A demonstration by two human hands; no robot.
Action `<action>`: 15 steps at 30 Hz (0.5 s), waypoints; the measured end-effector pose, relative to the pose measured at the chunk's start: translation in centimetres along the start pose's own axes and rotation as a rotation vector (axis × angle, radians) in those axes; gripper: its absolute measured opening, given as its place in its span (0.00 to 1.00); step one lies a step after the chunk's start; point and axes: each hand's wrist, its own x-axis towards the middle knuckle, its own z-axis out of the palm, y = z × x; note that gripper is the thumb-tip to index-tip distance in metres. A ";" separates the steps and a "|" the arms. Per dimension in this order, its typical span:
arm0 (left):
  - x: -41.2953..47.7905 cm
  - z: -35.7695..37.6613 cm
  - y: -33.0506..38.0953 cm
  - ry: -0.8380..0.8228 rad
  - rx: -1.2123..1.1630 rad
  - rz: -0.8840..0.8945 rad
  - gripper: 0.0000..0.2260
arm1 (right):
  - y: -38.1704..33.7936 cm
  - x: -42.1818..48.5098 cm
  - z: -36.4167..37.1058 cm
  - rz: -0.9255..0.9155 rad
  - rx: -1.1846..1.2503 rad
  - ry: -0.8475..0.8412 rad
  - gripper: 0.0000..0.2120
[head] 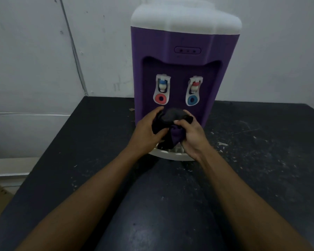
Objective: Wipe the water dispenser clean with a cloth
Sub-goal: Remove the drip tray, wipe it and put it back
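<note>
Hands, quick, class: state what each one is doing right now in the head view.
Left hand: grips the bunched dark cloth.
Right hand: grips the same cloth, low in front of the water dispenser.

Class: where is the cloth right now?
In the head view, at centre, the cloth is bunched between the left hand and right hand, low in front of the water dispenser, below its taps and above the white drip tray.

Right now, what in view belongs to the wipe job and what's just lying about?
In the job: water dispenser; dark cloth; left hand and right hand, both gripping the cloth.
Lying about: white scraps on the black table; cable on the wall.
</note>
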 end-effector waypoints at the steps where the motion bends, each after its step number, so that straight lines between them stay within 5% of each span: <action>1: 0.1 0.3 -0.1 0.010 -0.024 0.007 0.28 | -0.1 -0.2 0.1 -0.036 -0.109 0.007 0.22; 5: 0.4 1.1 -0.2 0.114 -0.171 -0.037 0.24 | -0.7 -0.6 0.2 -0.141 -0.524 -0.074 0.16; 8: 0.9 1.5 -0.2 0.171 -0.213 -0.090 0.26 | -1.0 -0.6 0.4 -0.131 -0.610 -0.171 0.18; 12: 1.1 1.3 -1.7 0.172 -0.111 -0.107 0.31 | -1.0 0.6 -0.4 -0.182 -0.587 0.002 0.13; 15: 0.9 0.0 -3.9 0.325 -0.108 -0.135 0.24 | -0.6 1.9 -1.5 -0.228 -0.687 0.121 0.12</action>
